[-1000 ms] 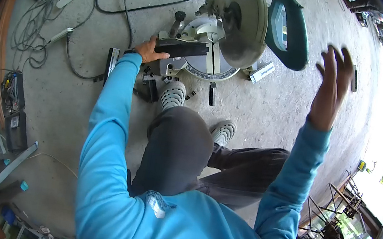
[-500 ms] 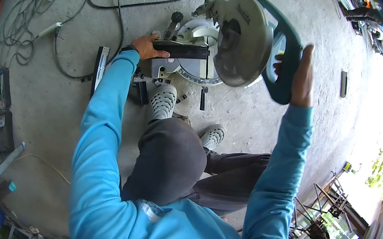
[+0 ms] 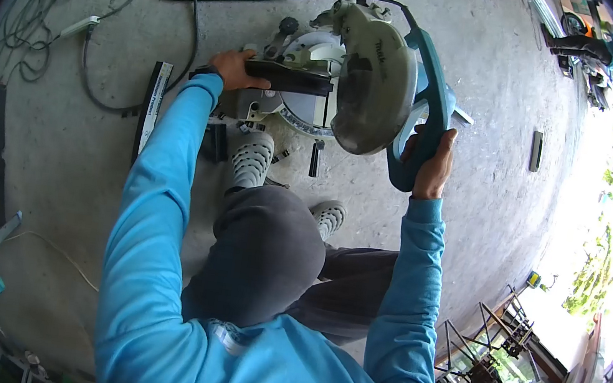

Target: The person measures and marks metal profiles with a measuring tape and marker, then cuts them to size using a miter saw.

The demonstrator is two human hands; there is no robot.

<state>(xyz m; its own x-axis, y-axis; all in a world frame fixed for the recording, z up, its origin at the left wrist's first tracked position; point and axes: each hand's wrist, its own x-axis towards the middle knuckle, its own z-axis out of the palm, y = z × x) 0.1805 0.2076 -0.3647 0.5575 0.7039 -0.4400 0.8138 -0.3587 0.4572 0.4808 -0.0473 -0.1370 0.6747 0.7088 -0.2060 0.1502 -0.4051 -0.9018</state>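
A miter saw with a teal handle stands on the concrete floor, its round guard facing up at me. My right hand is closed around the lower part of that handle. At the saw's left side my left hand grips a dark bar-shaped piece lying across the saw base along the fence. The thumb rests over the piece, whose right end reaches the slot in the saw table. The blade is hidden behind the guard.
A black power cord runs from the saw to a white power strip. Near my left sleeve lies a long labelled box. Dark offcuts sit beside my shoe. Another short piece lies to the right.
My right hand has moved left and toward me, bringing the saw handle and head down with it. My left hand stays on the dark piece. The whole view has shifted slightly.
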